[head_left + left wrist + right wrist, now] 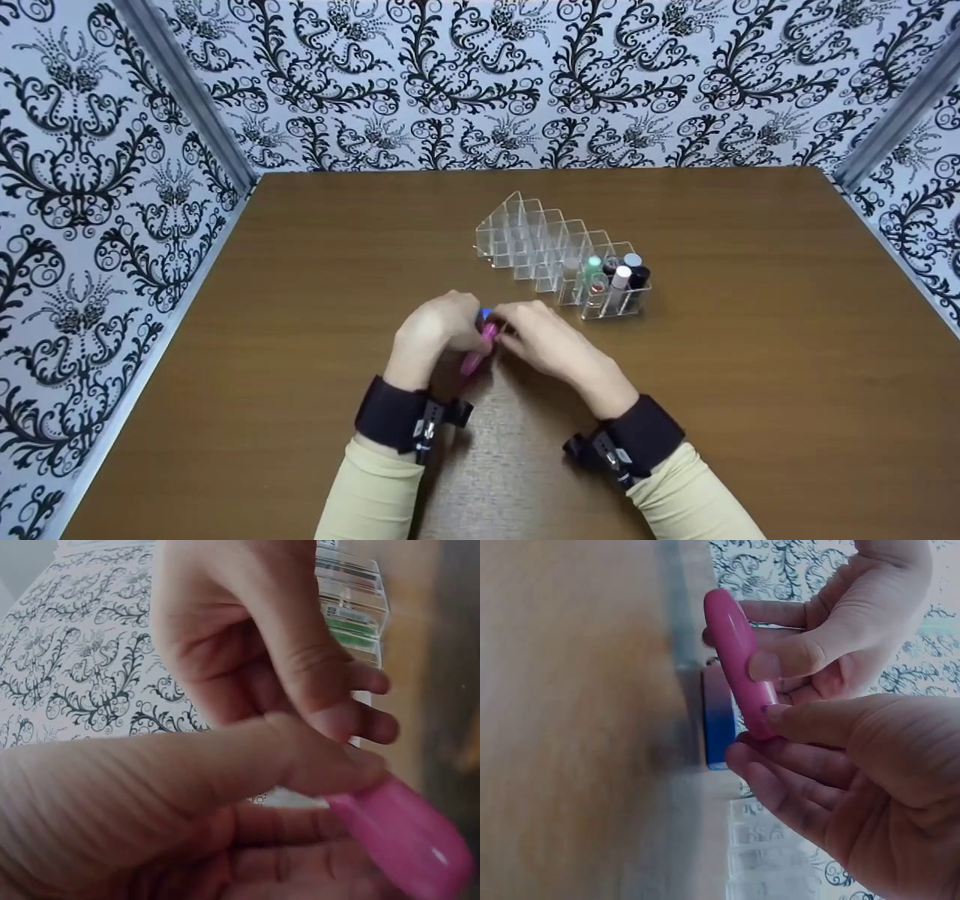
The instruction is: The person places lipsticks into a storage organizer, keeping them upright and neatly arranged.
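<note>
A glossy pink tube [739, 652] with rounded ends is held between both hands, above the table's middle. My left hand [441, 326] pinches it between thumb and fingers. At its other end, the right hand [544, 337] has its thumb and fingertips closed on the tube, best seen in the right wrist view. In the left wrist view, the pink tube [405, 840] sticks out past the left thumb. Just beyond the hands, a small blue object [486, 313] shows partly; the right wrist view shows it as a blue box-like block [720, 731].
Behind and right of the hands, a clear stepped organizer [525, 225] stands diagonally on the brown table [337, 247]. Its near right end holds several small cosmetics, among them a white-capped tube [621, 277] and a green-topped one [594, 264]. Patterned walls [480, 82] enclose the table.
</note>
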Motion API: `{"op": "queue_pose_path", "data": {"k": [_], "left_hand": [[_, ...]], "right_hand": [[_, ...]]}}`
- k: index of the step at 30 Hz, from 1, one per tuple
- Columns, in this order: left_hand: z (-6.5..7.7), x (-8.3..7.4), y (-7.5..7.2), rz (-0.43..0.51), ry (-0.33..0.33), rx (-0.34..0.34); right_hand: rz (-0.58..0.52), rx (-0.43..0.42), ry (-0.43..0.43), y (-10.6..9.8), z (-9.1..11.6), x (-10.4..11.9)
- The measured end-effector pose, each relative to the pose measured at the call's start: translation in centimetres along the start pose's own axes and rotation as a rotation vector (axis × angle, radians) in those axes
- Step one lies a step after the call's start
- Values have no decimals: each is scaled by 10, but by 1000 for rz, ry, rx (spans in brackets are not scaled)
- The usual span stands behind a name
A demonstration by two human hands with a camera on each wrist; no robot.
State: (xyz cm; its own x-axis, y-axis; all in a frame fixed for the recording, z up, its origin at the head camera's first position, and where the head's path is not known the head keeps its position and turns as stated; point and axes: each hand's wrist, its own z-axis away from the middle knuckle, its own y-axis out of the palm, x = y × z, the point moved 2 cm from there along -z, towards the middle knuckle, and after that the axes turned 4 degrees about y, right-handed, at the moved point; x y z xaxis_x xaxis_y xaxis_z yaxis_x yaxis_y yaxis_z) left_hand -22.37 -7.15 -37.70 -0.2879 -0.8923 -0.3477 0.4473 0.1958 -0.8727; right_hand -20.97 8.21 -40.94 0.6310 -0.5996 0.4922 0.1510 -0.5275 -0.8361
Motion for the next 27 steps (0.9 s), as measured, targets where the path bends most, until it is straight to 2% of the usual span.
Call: {"op": "queue_pose_path", "data": {"k": [3, 6, 9, 16, 19, 23, 27], "left_hand": [[-2, -2, -2, 54, 84, -65], [-4, -3, -4, 160, 155, -121], [-7, -6, -6, 257, 243, -208], [-14, -14, -13, 398, 449, -518], [-15, -19, -15, 496, 522, -624], [-16, -30, -14, 687, 576, -727], [-19, -46, -9, 821, 596, -824]], "right_hand": [[-25, -59, 31, -10, 1, -3], [-58, -101, 54, -22, 2, -6], [-102, -143, 87, -34, 3, -11], [-217, -244, 227, -64, 13, -26], [-235, -293, 263, -74, 18, -32], [-248, -345, 276, -83, 23, -37], [-275, -344, 274, -85, 24, -38]]}}
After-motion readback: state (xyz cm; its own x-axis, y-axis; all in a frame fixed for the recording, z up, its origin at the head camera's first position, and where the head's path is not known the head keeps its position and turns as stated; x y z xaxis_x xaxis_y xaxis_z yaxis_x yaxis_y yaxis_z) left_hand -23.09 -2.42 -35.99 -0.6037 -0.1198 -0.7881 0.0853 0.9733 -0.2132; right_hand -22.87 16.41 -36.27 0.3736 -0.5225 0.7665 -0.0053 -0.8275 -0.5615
